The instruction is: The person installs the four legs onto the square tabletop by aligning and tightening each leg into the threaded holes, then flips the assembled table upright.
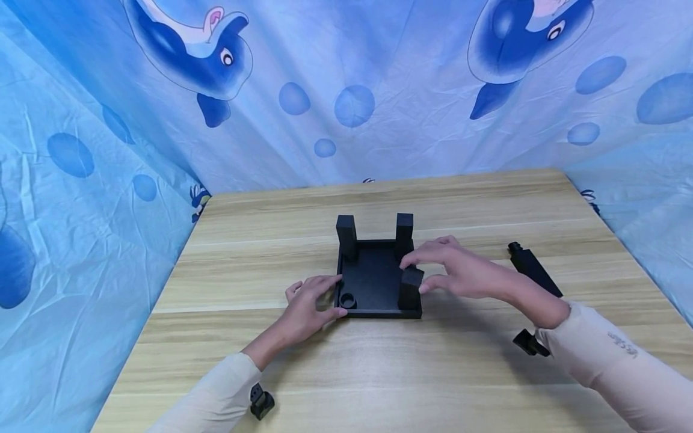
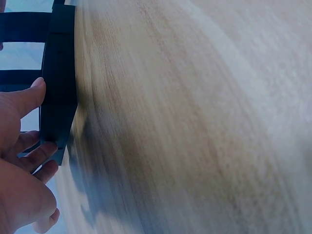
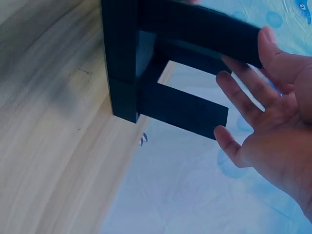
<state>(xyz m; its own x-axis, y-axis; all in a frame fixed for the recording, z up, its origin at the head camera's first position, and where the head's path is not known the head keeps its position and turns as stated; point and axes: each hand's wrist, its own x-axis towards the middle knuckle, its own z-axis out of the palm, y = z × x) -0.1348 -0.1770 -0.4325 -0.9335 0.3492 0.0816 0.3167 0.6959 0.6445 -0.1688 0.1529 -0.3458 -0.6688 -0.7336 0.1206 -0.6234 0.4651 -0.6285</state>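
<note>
The left hand [image 1: 305, 305] grips the left edge of the base [image 1: 373, 279] on the table [image 1: 243, 252], the right hand [image 1: 452, 269] loosely round the near leg [image 1: 409, 297] — seemingly the leg-fitting step, next likely calling for a snug twist, the loose leg [image 1: 533, 270] not yet fitted.

Pale cream sleeves [image 1: 219, 385], small dark print [image 1: 623, 344] on the right, black camera [image 1: 262, 402] beside each.

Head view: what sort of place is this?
Probably a makeshift, curtained-off work booth: cartoon-printed cloth stands behind and beside a wood-grain table, which holds a black tray-like base.
</note>
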